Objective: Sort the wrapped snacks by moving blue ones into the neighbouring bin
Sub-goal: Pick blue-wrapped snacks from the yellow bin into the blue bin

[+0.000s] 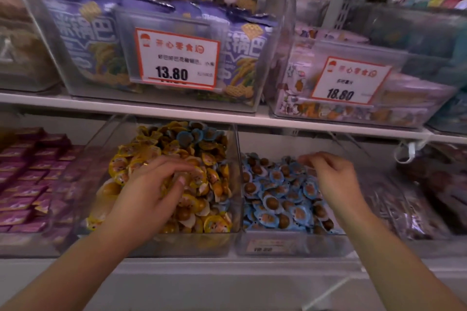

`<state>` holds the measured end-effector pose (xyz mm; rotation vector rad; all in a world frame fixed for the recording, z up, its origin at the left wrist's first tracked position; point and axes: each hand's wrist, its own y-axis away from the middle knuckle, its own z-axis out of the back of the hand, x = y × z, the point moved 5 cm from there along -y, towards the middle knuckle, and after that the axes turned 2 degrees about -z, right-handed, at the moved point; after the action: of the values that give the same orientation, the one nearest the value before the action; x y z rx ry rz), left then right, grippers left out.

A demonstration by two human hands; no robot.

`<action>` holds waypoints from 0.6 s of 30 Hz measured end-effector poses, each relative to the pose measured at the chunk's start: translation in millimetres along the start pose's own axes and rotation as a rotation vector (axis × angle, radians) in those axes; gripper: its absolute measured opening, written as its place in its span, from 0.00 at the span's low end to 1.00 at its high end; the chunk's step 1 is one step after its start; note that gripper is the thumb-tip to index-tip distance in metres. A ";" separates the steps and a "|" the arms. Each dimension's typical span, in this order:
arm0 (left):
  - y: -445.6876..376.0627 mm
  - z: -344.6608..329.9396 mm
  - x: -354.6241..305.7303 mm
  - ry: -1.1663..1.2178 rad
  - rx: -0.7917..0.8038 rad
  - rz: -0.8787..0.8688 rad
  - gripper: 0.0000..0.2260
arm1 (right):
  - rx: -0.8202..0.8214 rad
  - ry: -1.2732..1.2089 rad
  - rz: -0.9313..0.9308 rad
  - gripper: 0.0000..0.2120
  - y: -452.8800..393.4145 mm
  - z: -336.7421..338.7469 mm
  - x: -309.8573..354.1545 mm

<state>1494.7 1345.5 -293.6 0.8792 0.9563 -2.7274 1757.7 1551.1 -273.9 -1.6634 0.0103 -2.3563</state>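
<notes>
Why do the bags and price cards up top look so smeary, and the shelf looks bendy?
Head view: the purple bags and the 18.80 price card are smeared by motion blur, worst toward the edges; the 13.80 price card stays readable. The wide-angle lens bows the white shelf edge. The left hand and right hand are softly blurred too.

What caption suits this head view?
Left hand digs into the yellow snack bin; right hand hovers over the blue snack bin.
</notes>
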 end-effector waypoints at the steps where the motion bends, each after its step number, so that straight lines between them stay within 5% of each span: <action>1: 0.0 7.3 2.7 -0.050 -0.016 0.000 0.11 | 0.018 -0.003 0.065 0.15 6.0 -6.9 8.7; 5: 13.2 32.7 21.5 -0.488 0.021 0.094 0.16 | 0.298 0.108 0.257 0.10 28.7 -82.0 51.8; 9: 23.7 31.6 28.3 -0.463 0.126 0.117 0.20 | 0.515 0.483 0.380 0.20 14.8 -192.0 80.4; 15: 41.9 18.1 40.7 -0.326 0.123 0.172 0.25 | 0.375 0.788 0.016 0.42 -44.5 -261.7 58.0; 18: 35.2 20.7 46.4 -0.248 0.086 0.212 0.27 | 0.356 0.831 0.060 0.43 -45.4 -281.6 54.5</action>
<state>1456.7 1308.6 -325.3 0.5966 0.6629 -2.6305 1470.1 1543.7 -313.9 -0.4573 -0.1874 -2.6195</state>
